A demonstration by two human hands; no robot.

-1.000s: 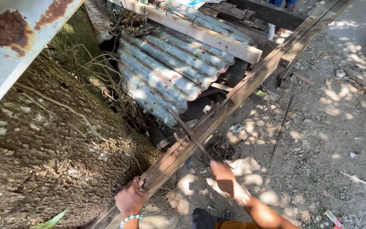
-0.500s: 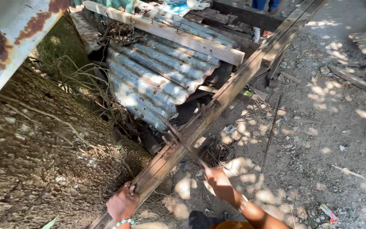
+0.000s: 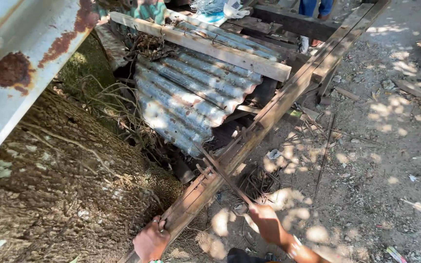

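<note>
Lower centre of the frame: the left hand [image 3: 151,241], fingers curled, grips thin rusty steel rods [image 3: 183,207] lying along a long wooden beam [image 3: 269,114] that runs diagonally to the upper right. Just right of it, the right hand [image 3: 267,222], fist closed with forearm extended, holds a slim metal bar [image 3: 222,173] angled across the beam. Corrugated metal sheets [image 3: 196,92] lie at upper centre.

Two hands [image 3: 205,234], one long wooden beam [image 3: 288,95], one corrugated sheet [image 3: 191,97], one plank [image 3: 205,46].
</note>
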